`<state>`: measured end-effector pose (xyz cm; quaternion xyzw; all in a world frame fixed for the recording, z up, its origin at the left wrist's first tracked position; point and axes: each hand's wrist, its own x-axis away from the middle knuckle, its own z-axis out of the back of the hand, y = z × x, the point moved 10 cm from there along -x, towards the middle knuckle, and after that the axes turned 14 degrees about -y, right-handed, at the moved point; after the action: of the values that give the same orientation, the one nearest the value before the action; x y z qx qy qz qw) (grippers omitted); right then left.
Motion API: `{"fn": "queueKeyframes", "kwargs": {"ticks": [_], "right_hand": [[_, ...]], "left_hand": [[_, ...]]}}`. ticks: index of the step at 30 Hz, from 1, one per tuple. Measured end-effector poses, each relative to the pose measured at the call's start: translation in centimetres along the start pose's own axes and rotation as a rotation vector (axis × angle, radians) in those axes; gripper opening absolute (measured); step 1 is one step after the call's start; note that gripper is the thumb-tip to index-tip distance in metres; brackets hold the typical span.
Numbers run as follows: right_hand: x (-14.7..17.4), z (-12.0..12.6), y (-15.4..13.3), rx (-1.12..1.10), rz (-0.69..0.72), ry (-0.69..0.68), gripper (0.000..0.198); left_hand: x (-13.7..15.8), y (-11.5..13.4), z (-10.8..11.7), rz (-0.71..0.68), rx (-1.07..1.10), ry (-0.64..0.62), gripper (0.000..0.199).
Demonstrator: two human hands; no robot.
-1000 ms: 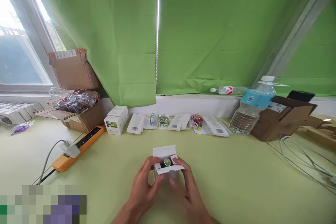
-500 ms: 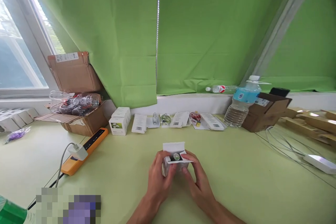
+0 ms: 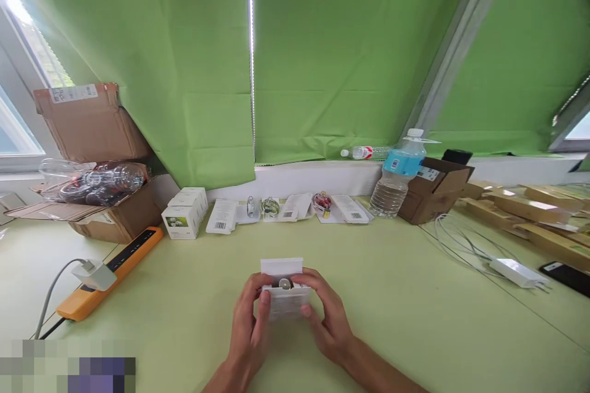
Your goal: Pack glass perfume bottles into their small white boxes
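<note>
Both hands hold a small white cardboard box (image 3: 288,306) in the middle of the table. Its lid flap stands up at the back, and a round, shiny silvery item (image 3: 285,284) shows in the opening. My left hand (image 3: 249,317) grips the left side, thumb at the front corner and fingers at the upper edge. On the other side, my right hand (image 3: 326,314) has its fingers on the upper right edge and its thumb by the front. The rest of the item is hidden inside the box.
Behind lie white box stacks (image 3: 184,212), flattened cartons (image 3: 222,216) and coiled ornaments (image 3: 322,202). An orange power strip (image 3: 133,258) and an open carton (image 3: 115,212) are left. To the right stand a large water bottle (image 3: 394,181), a brown box (image 3: 431,190) and a white adapter (image 3: 516,271).
My view has turned to the right, so everything sits further left. The held box has tipped so that more of its front face shows. Both hands stay on it.
</note>
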<state>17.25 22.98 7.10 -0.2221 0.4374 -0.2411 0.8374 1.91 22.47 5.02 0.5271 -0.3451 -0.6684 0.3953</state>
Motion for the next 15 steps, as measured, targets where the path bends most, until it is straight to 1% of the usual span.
{"fn": "queueKeyframes", "kwargs": {"ticks": [4,8,12,15], "right_hand": [[0.15,0.12,-0.2,-0.048,-0.015,0.004,0.025],[-0.07,0.33,-0.27,-0.098,-0.058,0.007,0.023],[-0.11,0.56,-0.16,-0.109,-0.084,0.038,0.021],[0.31,0.57,0.33,-0.094,-0.107,0.068,0.019]], "left_hand": [[-0.02,0.24,-0.22,-0.032,-0.076,-0.046,0.029],[0.21,0.15,-0.3,-0.045,-0.136,-0.072,0.027],[0.51,-0.21,0.15,-0.028,-0.171,-0.029,0.029],[0.55,-0.04,0.2,-0.022,-0.121,0.0,0.034]]}}
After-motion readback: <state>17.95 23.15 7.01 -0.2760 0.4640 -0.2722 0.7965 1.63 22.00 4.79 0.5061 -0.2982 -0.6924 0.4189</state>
